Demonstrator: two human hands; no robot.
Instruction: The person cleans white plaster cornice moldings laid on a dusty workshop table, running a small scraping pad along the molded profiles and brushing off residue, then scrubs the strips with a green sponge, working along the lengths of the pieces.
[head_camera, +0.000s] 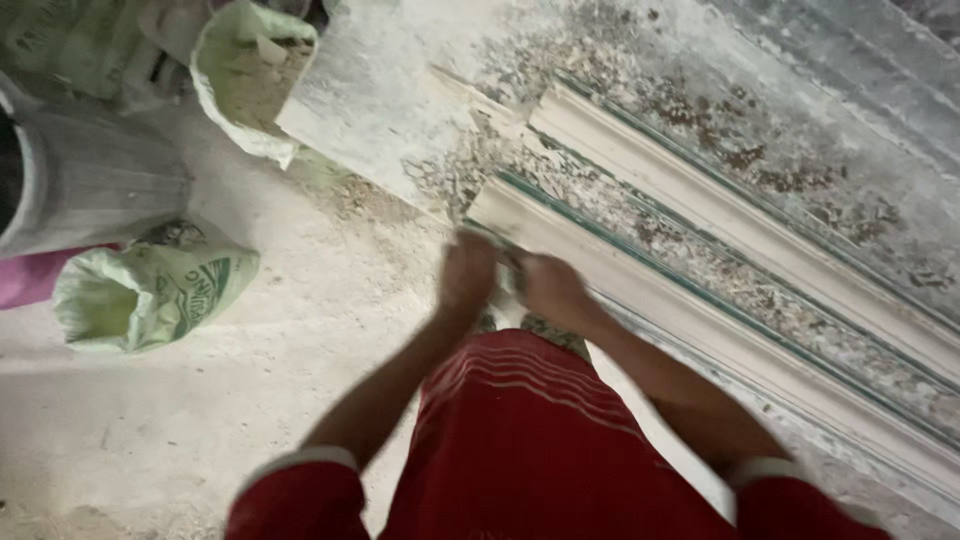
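Head view: at the bottom centre, red shorts (520, 440) with thin white stripes and two red sleeves are seen. Both forearms are extended to mid-frame. The left hand (468, 272) and the right hand (548, 288) are closed side by side on the near end of a long white plaster moulding (700, 320), which is edged in green. Whether a tool is gripped cannot be told, owing to blur. Open dusty floor (200, 400) is left at lower left. Two mouldings are counted; the second moulding (720, 190) is laid parallel on a crumb-strewn grey slab (400, 90). Two pale green sacks (150, 290) are placed at upper left, beside one ribbed grey bucket (90, 180).
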